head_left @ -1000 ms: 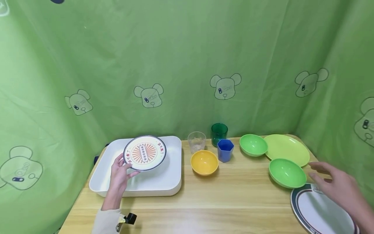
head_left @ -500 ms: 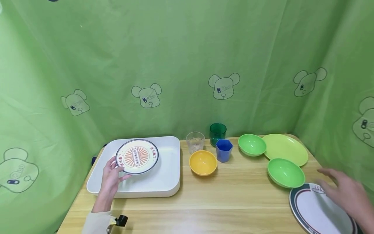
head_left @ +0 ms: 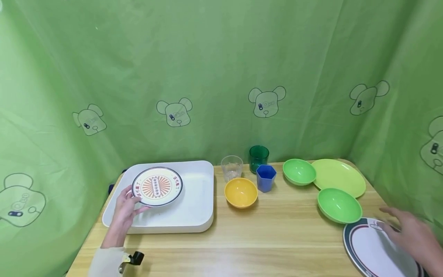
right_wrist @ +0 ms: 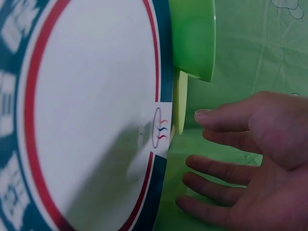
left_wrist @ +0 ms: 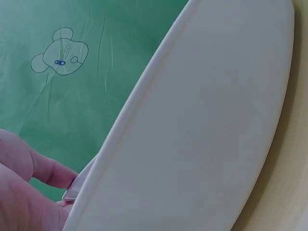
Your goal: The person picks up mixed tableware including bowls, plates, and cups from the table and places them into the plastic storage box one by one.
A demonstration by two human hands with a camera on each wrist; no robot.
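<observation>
Plate with sunburst print, pinched at near-left rim between thumb and fingers of left hand, printed face upward. Round, so without a long axis; positioned over left half of white tray, itself longer from left to right. Contact with tray floor impossible to tell. Left hand nearest by far, reaching in past tray's left front corner; height above tray, by judgement, the relation most worth watching. On rim, red characters in Chinese-looking script, too small to read surely; at centre, an upright banner with illegible marks. Farther right across worktop, yellow bowl, blue cup and green bowl. Beyond those, right hand, holding nothing, fingers loosely extended above green-rimmed plate; on its rim, emblem of wavy lines over an oval, plus blurred white lettering. Behind everything, curtain with bear heads, lettering unreadable.
</observation>
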